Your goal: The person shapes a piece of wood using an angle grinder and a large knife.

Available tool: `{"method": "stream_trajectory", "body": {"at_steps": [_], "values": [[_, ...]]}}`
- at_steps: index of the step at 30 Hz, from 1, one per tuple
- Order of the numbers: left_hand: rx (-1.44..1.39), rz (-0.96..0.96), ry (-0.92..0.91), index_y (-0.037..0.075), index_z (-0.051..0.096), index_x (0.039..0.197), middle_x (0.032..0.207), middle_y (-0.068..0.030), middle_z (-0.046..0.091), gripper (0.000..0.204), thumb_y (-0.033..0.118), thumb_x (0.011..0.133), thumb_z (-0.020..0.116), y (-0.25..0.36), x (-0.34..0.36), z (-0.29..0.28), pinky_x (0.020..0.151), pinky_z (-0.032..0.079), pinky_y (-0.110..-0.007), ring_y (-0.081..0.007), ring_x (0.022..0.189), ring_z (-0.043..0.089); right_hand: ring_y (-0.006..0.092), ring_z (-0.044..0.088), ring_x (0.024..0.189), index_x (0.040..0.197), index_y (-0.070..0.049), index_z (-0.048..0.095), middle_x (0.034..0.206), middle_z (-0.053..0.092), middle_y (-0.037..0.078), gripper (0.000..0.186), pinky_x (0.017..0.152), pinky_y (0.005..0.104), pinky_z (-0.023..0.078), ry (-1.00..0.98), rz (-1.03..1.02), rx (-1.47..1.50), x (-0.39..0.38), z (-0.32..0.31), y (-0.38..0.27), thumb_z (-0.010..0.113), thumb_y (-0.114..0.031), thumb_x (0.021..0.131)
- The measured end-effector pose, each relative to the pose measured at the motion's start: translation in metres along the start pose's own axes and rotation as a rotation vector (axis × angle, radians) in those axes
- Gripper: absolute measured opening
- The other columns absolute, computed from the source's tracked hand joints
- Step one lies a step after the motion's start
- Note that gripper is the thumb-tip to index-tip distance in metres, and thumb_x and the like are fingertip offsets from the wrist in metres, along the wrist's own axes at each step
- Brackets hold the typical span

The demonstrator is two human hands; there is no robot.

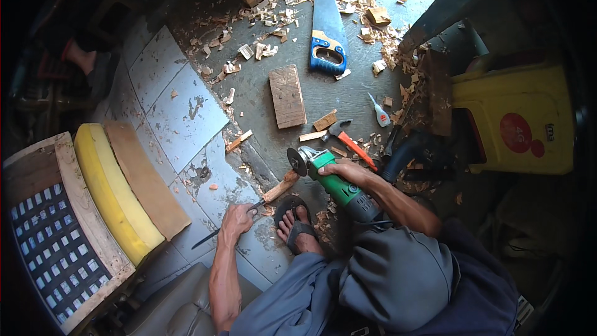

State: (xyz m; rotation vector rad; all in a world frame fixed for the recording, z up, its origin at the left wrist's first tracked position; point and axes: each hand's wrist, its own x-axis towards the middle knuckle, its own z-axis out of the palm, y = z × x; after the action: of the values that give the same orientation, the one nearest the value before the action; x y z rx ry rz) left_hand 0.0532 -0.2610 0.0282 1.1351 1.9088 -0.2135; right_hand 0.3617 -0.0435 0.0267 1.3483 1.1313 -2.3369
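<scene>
My right hand is wrapped round the body of a green angle grinder. Its dark disc is right by the far end of a roughly shaped wooden handle; I cannot tell whether they touch. That handle sits on a thin dark metal tool, perhaps a blade or rod, which slants down to the left. Closed round the dark metal just below the wood is my left hand. My sandalled foot stands close to the wooden handle.
Ahead on the floor lie a blue-handled handsaw, a wooden block, a small white glue bottle and an orange-handled hammer. Wood chips are scattered about. A yellow plastic container stands right; a wooden frame with webbing is left.
</scene>
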Motion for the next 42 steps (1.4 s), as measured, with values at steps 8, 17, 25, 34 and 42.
{"method": "stream_trajectory", "body": {"at_steps": [8, 17, 25, 34, 42], "values": [[0.041, -0.078, 0.001, 0.008, 0.072, 0.104, 0.093, -0.0254, 0.071, 0.025, 0.029, 0.093, 0.063, 0.009, 0.004, -0.015, 0.083, 0.052, -0.052, -0.0448, 0.093, 0.067, 0.018, 0.066, 0.076, 0.128, 0.001, 0.055, 0.097, 0.065, 0.011, 0.063, 0.064, 0.0314, 0.053, 0.044, -0.094, 0.136, -0.011, -0.006, -0.002, 0.068, -0.044, 0.086], [0.21, 0.365, 0.531, 0.001, 0.061, 0.113, 0.1, -0.0204, 0.063, 0.039, 0.033, 0.091, 0.068, 0.074, 0.049, -0.01, 0.082, 0.05, -0.05, -0.042, 0.095, 0.062, 0.0175, 0.065, 0.074, 0.119, 0.001, 0.057, 0.093, 0.064, 0.01, 0.055, 0.064, 0.0301, 0.052, 0.165, -0.213, 0.211, -0.032, -0.033, 0.003, 0.068, -0.042, 0.086], [-0.146, 0.444, 0.327, -0.001, 0.053, 0.111, 0.103, -0.0234, 0.057, 0.032, 0.013, 0.085, 0.066, 0.104, 0.054, -0.014, 0.088, 0.047, -0.049, -0.044, 0.101, 0.058, 0.0194, 0.061, 0.099, 0.137, -0.003, 0.051, 0.113, 0.063, 0.012, 0.068, 0.087, 0.0325, 0.048, 0.263, -0.31, 0.061, -0.062, -0.038, -0.003, 0.07, -0.039, 0.082], [-0.178, 0.208, 0.444, 0.007, 0.065, 0.078, 0.067, -0.0222, 0.064, 0.024, 0.03, 0.078, 0.071, 0.161, 0.024, -0.062, 0.06, 0.051, -0.048, -0.0436, 0.066, 0.066, 0.0191, 0.058, 0.108, 0.141, -0.001, 0.046, 0.119, 0.06, 0.011, 0.072, 0.094, 0.0332, 0.047, 0.047, -0.455, 0.115, -0.087, -0.023, -0.024, 0.073, -0.032, 0.082], [-0.197, 0.268, 0.482, 0.006, 0.068, 0.079, 0.068, -0.0213, 0.065, 0.022, 0.027, 0.075, 0.072, 0.173, 0.008, -0.077, 0.061, 0.053, -0.045, -0.0417, 0.068, 0.067, 0.0194, 0.057, 0.11, 0.137, -0.002, 0.049, 0.117, 0.059, 0.011, 0.067, 0.096, 0.0337, 0.045, 0.0, -0.401, 0.082, -0.102, -0.018, -0.045, 0.072, -0.034, 0.083]]}}
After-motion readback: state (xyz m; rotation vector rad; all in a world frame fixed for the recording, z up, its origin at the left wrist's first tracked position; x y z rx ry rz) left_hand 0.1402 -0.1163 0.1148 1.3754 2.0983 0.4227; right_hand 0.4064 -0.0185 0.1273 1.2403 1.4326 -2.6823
